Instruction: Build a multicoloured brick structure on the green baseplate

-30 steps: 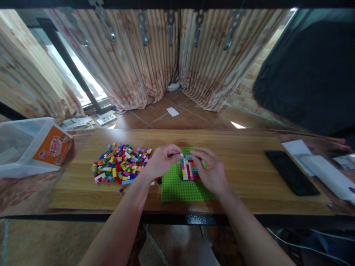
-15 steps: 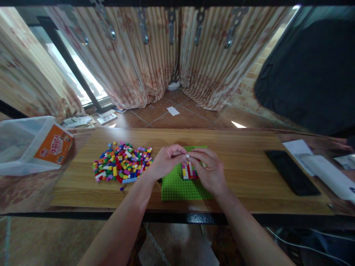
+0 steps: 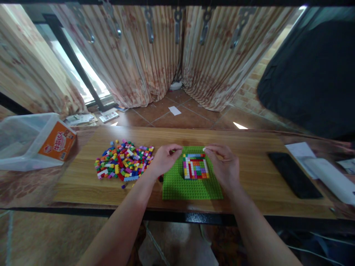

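Right hand [image 3: 226, 163]: pinches white brick [image 3: 204, 149] near brick build's [image 3: 196, 168] one o'clock corner
Left hand [image 3: 165, 158]: near ten o'clock corner; cannot tell whether holding anything
Brick build: seven o'clock from white brick, squarish, on green baseplate [image 3: 191, 190]; neither hand clearly nearer

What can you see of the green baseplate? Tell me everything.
The green baseplate is a bright, roughly square sheet that looks like plastic, covered in small round studs. It lies flat on the wooden table, right of the loose brick pile. A multicoloured brick build sits on its far half, leaving a wide bare strip nearer the person. The left hand and right hand overlap its sides in view; whether either touches it, I can't tell.
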{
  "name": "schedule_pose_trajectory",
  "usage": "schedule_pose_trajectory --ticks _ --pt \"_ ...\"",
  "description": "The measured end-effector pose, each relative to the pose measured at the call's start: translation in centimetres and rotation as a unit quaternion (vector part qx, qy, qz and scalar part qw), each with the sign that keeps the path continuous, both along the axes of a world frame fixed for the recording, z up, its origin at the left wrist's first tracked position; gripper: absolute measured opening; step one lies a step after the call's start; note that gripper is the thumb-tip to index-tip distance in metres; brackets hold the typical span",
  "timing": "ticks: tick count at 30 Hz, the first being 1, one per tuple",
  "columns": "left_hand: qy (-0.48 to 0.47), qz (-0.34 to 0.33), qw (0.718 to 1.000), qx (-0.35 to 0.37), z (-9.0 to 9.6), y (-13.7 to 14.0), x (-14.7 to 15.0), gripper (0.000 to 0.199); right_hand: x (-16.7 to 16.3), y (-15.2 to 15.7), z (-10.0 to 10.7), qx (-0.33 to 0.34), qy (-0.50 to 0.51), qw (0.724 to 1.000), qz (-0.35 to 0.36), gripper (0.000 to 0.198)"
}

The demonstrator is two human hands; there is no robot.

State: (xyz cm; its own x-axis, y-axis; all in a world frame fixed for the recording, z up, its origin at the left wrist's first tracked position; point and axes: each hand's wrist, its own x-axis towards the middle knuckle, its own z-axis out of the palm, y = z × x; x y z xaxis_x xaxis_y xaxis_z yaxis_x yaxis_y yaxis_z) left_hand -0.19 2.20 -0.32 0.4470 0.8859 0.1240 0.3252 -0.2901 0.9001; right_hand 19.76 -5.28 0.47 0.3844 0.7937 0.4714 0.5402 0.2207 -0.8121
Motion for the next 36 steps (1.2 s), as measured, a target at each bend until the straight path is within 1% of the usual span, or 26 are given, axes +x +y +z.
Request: schedule_pose_trajectory --ticks 2,4,10,15,20,25,30,36 --pt "0.019 -0.030 0.999 0.002 -0.1 -0.1 0.2 0.021 0.2 0.0 -0.1 -0.004 0.005 1.000 -0.004 0.010" --pt "0.035 -0.046 0.998 0.008 0.0 -0.3 0.5 0.019 0.2 0.1 -0.4 -0.004 0.011 1.000 0.001 0.010" --pt "0.057 -0.044 0.996 0.050 -0.1 -0.5 0.8 0.019 1.0 0.3 -1.1 -0.037 0.021 0.999 0.016 0.012" --pt "0.058 -0.043 0.995 0.070 -0.1 -0.5 0.8 0.018 1.3 0.3 -1.2 -0.057 0.026 0.998 0.024 0.012" --pt "0.070 -0.051 0.993 0.083 0.1 -0.5 1.1 0.019 0.6 0.3 -1.4 -0.064 0.028 0.996 0.056 0.014" --pt "0.084 -0.068 0.990 0.093 0.3 -0.7 1.2 0.020 -0.5 0.2 -1.5 -0.086 -0.022 0.992 0.088 0.014" --pt "0.086 -0.069 0.990 0.091 0.3 -0.8 1.2 0.020 -1.4 0.2 -1.8 -0.088 -0.059 0.990 0.093 0.012" --pt "0.082 -0.080 0.990 0.088 0.2 -0.8 1.0 0.021 -2.0 0.5 -2.3 -0.090 -0.065 0.991 0.079 0.008"
